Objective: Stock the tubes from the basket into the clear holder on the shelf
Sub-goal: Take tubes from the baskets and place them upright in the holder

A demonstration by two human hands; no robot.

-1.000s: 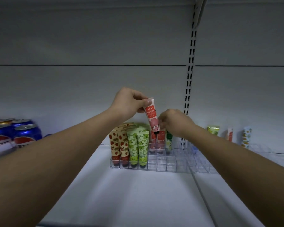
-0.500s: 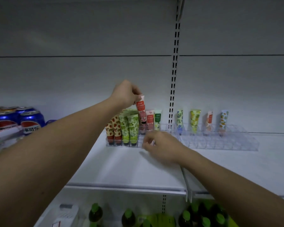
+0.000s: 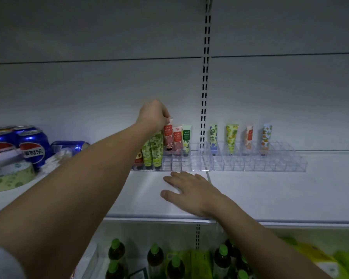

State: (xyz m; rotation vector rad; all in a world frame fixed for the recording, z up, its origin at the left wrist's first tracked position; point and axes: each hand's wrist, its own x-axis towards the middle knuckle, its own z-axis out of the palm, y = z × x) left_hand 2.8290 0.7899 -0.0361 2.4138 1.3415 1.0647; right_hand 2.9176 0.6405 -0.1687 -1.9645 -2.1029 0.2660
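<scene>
Tubes are what this job is about, and one red tube point(image 3: 168, 135) is in play now. Start close and go back. Green-capped bottles point(image 3: 154, 256) stand on the lower shelf, nearest to us; no basket shows in this view. Next comes the right hand point(image 3: 191, 191). It lies flat on the white shelf point(image 3: 270, 194) with its fingers straight and spread, and it holds nothing. Its fingertips are just in front of the clear holder point(image 3: 189, 164), maybe touching the front wall, but I cannot tell. Farther back is the holder itself, with green tubes point(image 3: 153, 150) at the front left and many bare slots. Farthest is the left hand point(image 3: 154, 115), reaching over the green tubes. Its fingers are curled and pinch the top end of the red tube. That tube stands almost straight up, cap down, and its cap is at or just inside a back slot, right beside a pink tube point(image 3: 177, 139) and a white-and-green tube point(image 3: 186, 139). So the slot lies straight below the left hand, and the tube's long side points down into it. I think the next move is a small push down and then letting go. The left hand is the one to do it, since the right hand is in front and lower. A second clear holder point(image 3: 270, 164) with four tubes sits to the right, and blue cans point(image 3: 33, 147) stand far to the left.
</scene>
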